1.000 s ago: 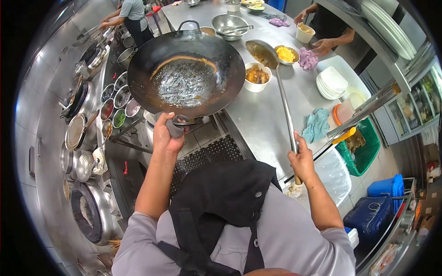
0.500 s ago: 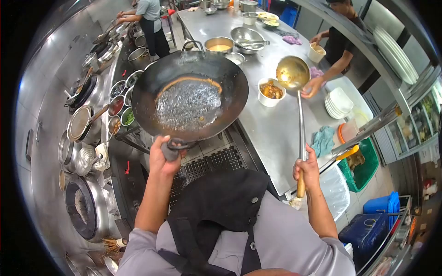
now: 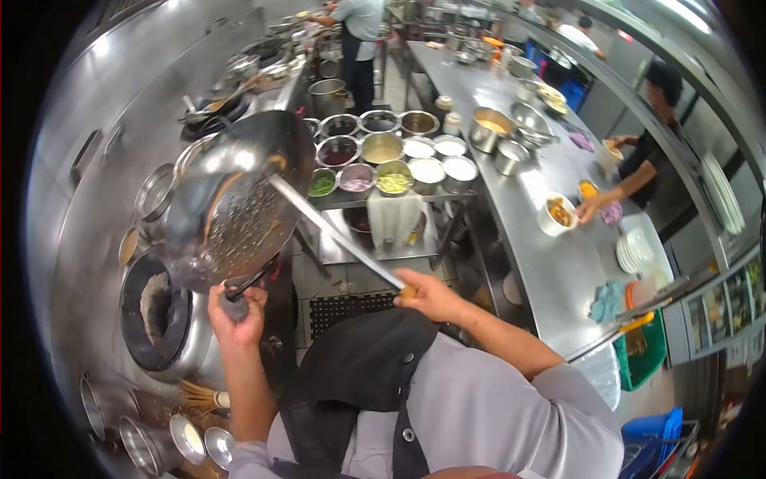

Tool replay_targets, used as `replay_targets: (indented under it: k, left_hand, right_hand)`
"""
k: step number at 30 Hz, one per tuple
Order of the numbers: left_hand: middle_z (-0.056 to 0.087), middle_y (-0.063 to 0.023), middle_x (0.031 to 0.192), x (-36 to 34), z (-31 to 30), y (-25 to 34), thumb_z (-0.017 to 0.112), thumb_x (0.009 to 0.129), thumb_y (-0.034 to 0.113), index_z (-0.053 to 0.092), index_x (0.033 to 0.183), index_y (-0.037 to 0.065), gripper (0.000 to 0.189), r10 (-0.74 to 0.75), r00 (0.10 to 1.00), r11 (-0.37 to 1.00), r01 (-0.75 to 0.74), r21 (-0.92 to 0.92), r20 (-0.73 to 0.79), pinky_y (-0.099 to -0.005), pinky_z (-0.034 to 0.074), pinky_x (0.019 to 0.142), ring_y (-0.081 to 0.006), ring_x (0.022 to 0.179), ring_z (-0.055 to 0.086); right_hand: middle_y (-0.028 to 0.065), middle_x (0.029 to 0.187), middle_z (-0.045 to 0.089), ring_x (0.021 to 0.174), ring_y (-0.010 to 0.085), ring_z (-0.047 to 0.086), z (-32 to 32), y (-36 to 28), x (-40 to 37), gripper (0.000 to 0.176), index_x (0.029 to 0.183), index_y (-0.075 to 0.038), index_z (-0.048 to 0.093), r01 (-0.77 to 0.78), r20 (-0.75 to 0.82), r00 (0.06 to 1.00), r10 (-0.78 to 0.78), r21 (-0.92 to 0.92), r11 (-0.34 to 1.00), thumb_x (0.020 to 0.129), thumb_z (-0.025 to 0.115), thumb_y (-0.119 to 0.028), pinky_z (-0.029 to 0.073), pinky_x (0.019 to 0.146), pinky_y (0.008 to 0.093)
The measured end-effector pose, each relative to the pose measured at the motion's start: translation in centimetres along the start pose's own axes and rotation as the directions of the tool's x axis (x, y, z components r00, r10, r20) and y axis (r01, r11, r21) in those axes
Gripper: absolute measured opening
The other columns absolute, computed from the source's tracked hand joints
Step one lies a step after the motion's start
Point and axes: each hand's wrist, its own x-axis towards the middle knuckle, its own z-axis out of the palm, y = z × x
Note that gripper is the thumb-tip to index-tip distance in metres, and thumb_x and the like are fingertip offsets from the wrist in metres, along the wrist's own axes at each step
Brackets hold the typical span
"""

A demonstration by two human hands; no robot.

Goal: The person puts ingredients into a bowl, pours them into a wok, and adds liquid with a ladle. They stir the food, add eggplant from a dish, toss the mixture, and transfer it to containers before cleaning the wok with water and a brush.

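Head view: large dark round steel wok [image 3: 239,199], left centre of frame, tilted above black burner ring [image 3: 159,319]; judged heavy, rigid, greasy, best gripped at its loop handle. Left hand [image 3: 235,315] clenched there through grey cloth [image 3: 236,307]. Right hand [image 3: 427,295] closed round long steel ladle [image 3: 335,231].

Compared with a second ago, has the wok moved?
Yes. The wok, gripped by the left hand, has swung left, away from the steel counter, and now tilts above the round burner opening.
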Motion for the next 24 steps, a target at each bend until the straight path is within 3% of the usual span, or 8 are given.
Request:
replay_targets:
  k: [5, 10, 12, 14, 15, 20, 23, 24]
  left_hand:
    - [0.062, -0.0160, 0.094, -2.3, -6.8, 9.1, 0.066, 0.081, 0.014, 0.059, 0.095, 0.001, 0.020, 0.335, 0.911, 0.942, -0.332, 0.053, -0.241, -0.0323, 0.058, 0.063, -0.0303, 0.082, 0.059]
    - [0.060, -0.0141, 0.089, -3.8, -13.6, 15.3, 0.066, 0.080, 0.013, 0.055, 0.093, 0.003, 0.020, 0.532, 0.781, 0.820, -0.572, -0.032, -0.327, -0.0370, 0.057, 0.063, -0.0296, 0.078, 0.058]
    - [0.059, -0.0142, 0.090, -3.6, -14.5, 16.8, 0.066, 0.079, 0.013, 0.055, 0.096, 0.003, 0.023, 0.530, 0.739, 0.791, -0.608, -0.073, -0.415, -0.0379, 0.056, 0.064, -0.0297, 0.079, 0.058]
    - [0.057, -0.0179, 0.091, -2.5, -14.7, 18.6, 0.065, 0.081, 0.014, 0.053, 0.103, 0.001, 0.029, 0.551, 0.672, 0.724, -0.680, -0.116, -0.495, -0.0343, 0.057, 0.066, -0.0313, 0.079, 0.056]
    - [0.058, -0.0156, 0.092, -1.2, -16.6, 20.3, 0.064, 0.082, 0.014, 0.054, 0.105, 0.003, 0.027, 0.551, 0.693, 0.717, -0.678, -0.161, -0.465, -0.0376, 0.057, 0.065, -0.0306, 0.081, 0.057]
    - [0.060, -0.0104, 0.095, 5.6, -20.1, 25.0, 0.063, 0.086, 0.016, 0.055, 0.108, 0.008, 0.025, 0.671, 0.531, 0.573, -0.814, -0.092, -0.518, -0.0406, 0.056, 0.066, -0.0271, 0.086, 0.059]
    - [0.062, -0.0078, 0.100, 6.9, -19.3, 26.3, 0.065, 0.091, 0.025, 0.056, 0.111, 0.012, 0.026, 0.693, 0.430, 0.513, -0.858, -0.023, -0.578, -0.0418, 0.055, 0.070, -0.0249, 0.087, 0.059]
    - [0.063, -0.0066, 0.102, 7.1, -18.8, 26.0, 0.067, 0.093, 0.030, 0.057, 0.112, 0.014, 0.027, 0.686, 0.372, 0.484, -0.875, 0.010, -0.625, -0.0425, 0.054, 0.073, -0.0240, 0.088, 0.059]
  right_hand:
    - [0.0126, 0.098, 0.071, 0.089, 0.0186, 0.065, 7.9, -0.3, 7.9, 0.047, 0.132, -0.005, 0.056, -0.053, 0.321, 0.947, 0.025, 0.078, 0.996, 0.089, 0.072, -0.013, 0.050, 0.084, 0.0327]
    - [0.0005, 0.105, 0.062, 0.094, 0.0072, 0.056, 14.1, -2.4, 15.1, 0.040, 0.128, -0.001, 0.058, -0.157, 0.486, 0.872, 0.056, 0.170, 0.973, 0.090, 0.070, -0.002, 0.047, 0.083, 0.0236]
    - [0.0002, 0.100, 0.062, 0.088, 0.0060, 0.055, 16.7, -2.7, 19.0, 0.041, 0.129, -0.001, 0.056, -0.190, 0.542, 0.838, 0.067, 0.175, 0.966, 0.091, 0.070, -0.004, 0.047, 0.077, 0.0224]
    - [0.0004, 0.087, 0.061, 0.072, 0.0065, 0.055, 19.8, -5.8, 24.6, 0.043, 0.131, 0.000, 0.053, 0.025, 0.564, 0.826, -0.002, -0.032, 0.999, 0.091, 0.069, -0.007, 0.047, 0.063, 0.0229]
    - [0.0004, 0.074, 0.058, 0.055, 0.0077, 0.052, 22.1, -9.0, 27.2, 0.046, 0.132, -0.001, 0.051, -0.132, 0.605, 0.795, 0.056, 0.081, 0.988, 0.090, 0.068, -0.009, 0.044, 0.049, 0.0246]
    - [0.0040, 0.074, 0.059, 0.055, 0.0114, 0.056, 34.4, -16.8, 46.8, 0.057, 0.141, -0.006, 0.045, 0.213, 0.631, 0.744, -0.221, 0.089, 0.973, 0.087, 0.065, -0.008, 0.046, 0.051, 0.0279]
    - [0.0142, 0.081, 0.066, 0.059, 0.0203, 0.063, 43.8, -19.5, 58.7, 0.055, 0.138, -0.005, 0.048, 0.483, 0.633, 0.715, -0.296, -0.140, 0.865, 0.086, 0.063, -0.015, 0.052, 0.057, 0.0363]
    - [0.0173, 0.084, 0.067, 0.062, 0.0231, 0.066, 48.7, -16.5, 64.4, 0.047, 0.131, -0.004, 0.052, 0.691, 0.607, 0.639, -0.473, -0.183, 0.699, 0.087, 0.062, -0.016, 0.054, 0.061, 0.0392]
